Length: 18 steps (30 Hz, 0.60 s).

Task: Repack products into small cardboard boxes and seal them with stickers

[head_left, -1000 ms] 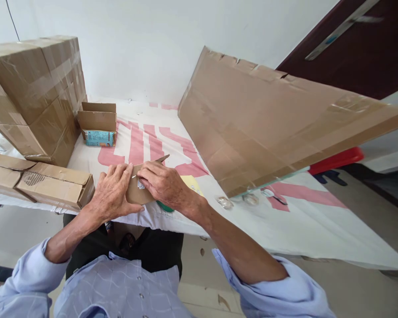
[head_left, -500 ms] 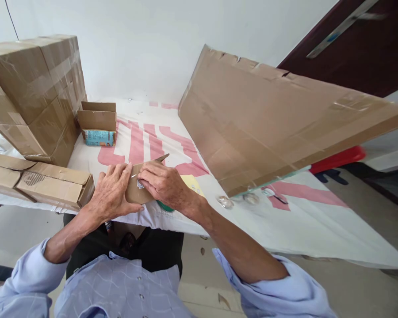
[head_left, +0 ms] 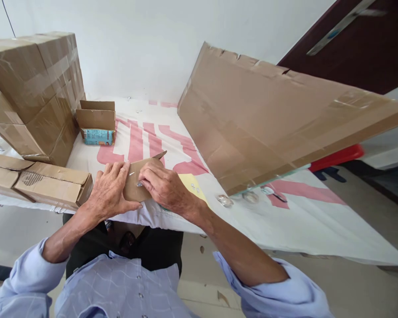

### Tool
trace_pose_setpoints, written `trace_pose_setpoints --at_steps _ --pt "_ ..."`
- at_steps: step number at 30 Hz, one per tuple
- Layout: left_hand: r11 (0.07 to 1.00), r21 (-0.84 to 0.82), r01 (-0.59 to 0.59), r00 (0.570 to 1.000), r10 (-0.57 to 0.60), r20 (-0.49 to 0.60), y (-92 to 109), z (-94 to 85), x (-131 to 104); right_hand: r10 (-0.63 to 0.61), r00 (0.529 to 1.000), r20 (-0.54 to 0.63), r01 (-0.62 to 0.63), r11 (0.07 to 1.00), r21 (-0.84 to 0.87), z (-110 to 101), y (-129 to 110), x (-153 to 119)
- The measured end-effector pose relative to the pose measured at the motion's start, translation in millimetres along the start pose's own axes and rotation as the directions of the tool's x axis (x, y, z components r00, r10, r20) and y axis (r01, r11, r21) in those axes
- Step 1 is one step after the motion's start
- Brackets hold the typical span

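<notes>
A small brown cardboard box (head_left: 134,191) lies at the table's near edge, one flap (head_left: 159,155) sticking up at its far side. My left hand (head_left: 110,187) grips its left part, fingers along the far side and thumb at the near edge. Over the box's right part is my right hand (head_left: 162,184), fingers curled and pinched at a small white printed sticker (head_left: 139,184) on the cardboard. Its fingertips partly cover the sticker. Beside my right wrist, a yellow sheet (head_left: 193,185) bears similar small stickers. A green thing shows barely beneath that hand.
Large taped cartons (head_left: 33,92) are stacked at the left, with long closed boxes (head_left: 53,183) before them. An open box with a blue packet (head_left: 98,137) stands behind my hands. A big cardboard sheet (head_left: 272,119) leans at the right, tape rolls (head_left: 224,201) near its foot.
My right fingers have shifted slightly on the sticker, and less of it shows. The green thing under my right hand is more covered. My left hand stays on the box.
</notes>
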State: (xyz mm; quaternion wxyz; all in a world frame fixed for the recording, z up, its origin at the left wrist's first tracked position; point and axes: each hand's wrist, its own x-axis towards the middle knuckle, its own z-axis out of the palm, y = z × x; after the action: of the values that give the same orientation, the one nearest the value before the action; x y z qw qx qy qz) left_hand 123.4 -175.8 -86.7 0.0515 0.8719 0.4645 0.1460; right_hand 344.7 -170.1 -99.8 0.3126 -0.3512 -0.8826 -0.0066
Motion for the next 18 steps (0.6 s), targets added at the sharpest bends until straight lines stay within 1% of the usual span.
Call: trace_pose_setpoints --at_steps 3,6,8,10,12,13,15,18 --pt "1.0 0.012 0.009 1.0 -0.009 0.006 -0.4 -1.8 1.2 0.054 0.993 -0.107 -0.039 0.99 0.134 -11.6 -5.3 -3.2" --pt "0.999 0.035 0.016 1.0 -0.017 0.021 -0.9 -3.8 3.2 0.141 0.967 -0.212 -0.089 0.967 0.237 -27.5 -7.4 -8.4" --pt "0.999 0.043 0.008 1.0 -0.009 0.027 -3.4 -4.4 4.4 0.23 0.946 -0.229 -0.159 0.943 0.291 -38.6 -4.0 -15.7" --pt "0.999 0.038 -0.012 1.0 0.012 0.009 -8.0 -4.5 4.9 0.34 0.913 -0.226 -0.254 0.906 0.34 -49.7 5.2 -27.7" --pt "0.999 0.027 -0.029 0.999 0.029 -0.031 -14.9 -5.0 5.3 0.454 0.862 -0.227 -0.351 0.856 0.378 -61.2 20.3 -45.7" --pt "0.999 0.019 -0.033 0.998 0.034 -0.048 -19.2 -5.7 5.9 0.508 0.828 -0.235 -0.397 0.829 0.393 -66.9 29.7 -56.9" --pt "1.0 -0.003 -0.03 0.997 0.029 -0.069 -30.3 -8.0 8.0 0.609 0.749 -0.261 -0.479 0.77 0.42 -77.1 49.0 -82.5" --pt "0.997 -0.07 -0.043 0.998 0.039 -0.05 -52.8 -13.4 12.8 0.742 0.618 -0.261 -0.56 0.648 0.516 -83.3 69.1 -119.1"
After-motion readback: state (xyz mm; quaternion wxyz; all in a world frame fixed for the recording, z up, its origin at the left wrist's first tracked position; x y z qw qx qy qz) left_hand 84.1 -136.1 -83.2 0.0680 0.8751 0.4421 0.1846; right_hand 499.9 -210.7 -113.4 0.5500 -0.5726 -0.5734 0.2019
